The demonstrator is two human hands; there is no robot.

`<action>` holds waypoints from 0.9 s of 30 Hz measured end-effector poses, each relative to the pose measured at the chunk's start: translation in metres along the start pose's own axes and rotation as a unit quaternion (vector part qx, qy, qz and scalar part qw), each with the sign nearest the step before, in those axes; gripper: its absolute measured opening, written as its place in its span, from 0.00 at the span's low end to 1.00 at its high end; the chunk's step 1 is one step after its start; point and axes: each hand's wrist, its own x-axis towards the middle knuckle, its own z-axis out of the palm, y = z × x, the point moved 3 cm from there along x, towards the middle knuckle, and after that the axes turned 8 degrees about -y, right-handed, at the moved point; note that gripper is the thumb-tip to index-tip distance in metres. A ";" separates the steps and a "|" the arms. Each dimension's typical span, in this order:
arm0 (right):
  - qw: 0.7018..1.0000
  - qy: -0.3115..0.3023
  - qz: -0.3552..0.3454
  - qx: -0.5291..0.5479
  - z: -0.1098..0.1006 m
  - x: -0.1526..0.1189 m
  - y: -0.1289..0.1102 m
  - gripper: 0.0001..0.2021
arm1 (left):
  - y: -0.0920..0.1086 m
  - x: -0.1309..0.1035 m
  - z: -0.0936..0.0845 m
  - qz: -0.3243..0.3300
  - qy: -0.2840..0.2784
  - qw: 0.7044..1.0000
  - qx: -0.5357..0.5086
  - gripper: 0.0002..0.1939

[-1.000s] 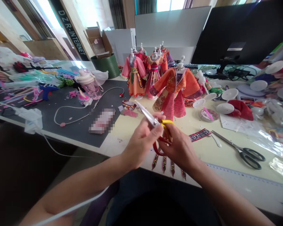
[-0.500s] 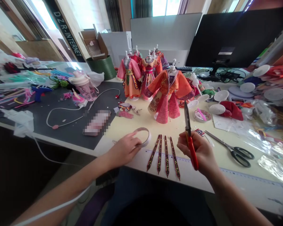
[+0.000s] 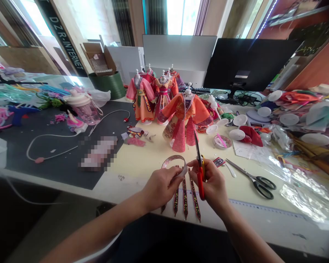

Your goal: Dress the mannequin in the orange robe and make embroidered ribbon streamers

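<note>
My left hand [image 3: 161,188] is closed on a roll of tape [image 3: 173,158], a thin ring held above the table. Close beside it, my right hand [image 3: 212,182] grips red-handled scissors [image 3: 200,177] with the blades pointing up and away; its thumb and fingertips come near the edge of the roll. Whether those fingertips touch the tape I cannot tell. Beneath both hands lie several dark embroidered strips [image 3: 185,201] with pointed ends, their upper parts partly covered. Just beyond stands a doll-sized orange robe [image 3: 193,109] with pink panels on a white stand.
Black-handled scissors [image 3: 259,182] lie at the right, near a small patterned patch [image 3: 218,162]. Another tape roll [image 3: 222,141] has a pink item in it. More small dressed figures [image 3: 141,98] stand behind. A blurred phone-like object [image 3: 98,153] and a cup [image 3: 83,106] are at left.
My hands have come together over the strips; the left brought the tape roll rightward, and the right carried the red scissors toward it. The view has shifted to the right.
</note>
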 end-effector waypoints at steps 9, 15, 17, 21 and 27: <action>1.000 -0.001 0.007 -0.006 0.000 0.004 0.008 0.10 | -0.001 0.003 0.006 0.063 0.047 0.989 0.125 0.11; 0.999 -0.016 0.027 0.039 -0.001 0.005 0.007 0.13 | -0.001 0.005 0.003 0.051 0.057 0.991 0.113 0.12; 0.999 -0.018 0.025 0.035 -0.001 0.005 0.006 0.13 | -0.002 0.006 0.002 0.048 0.061 0.992 0.096 0.15; 1.000 0.003 0.010 0.022 -0.003 0.003 0.007 0.10 | -0.003 0.009 -0.001 0.061 0.059 0.994 0.068 0.15; 0.998 0.020 0.013 0.054 -0.005 -0.002 0.001 0.10 | -0.003 0.011 -0.008 0.060 0.045 0.997 -0.004 0.09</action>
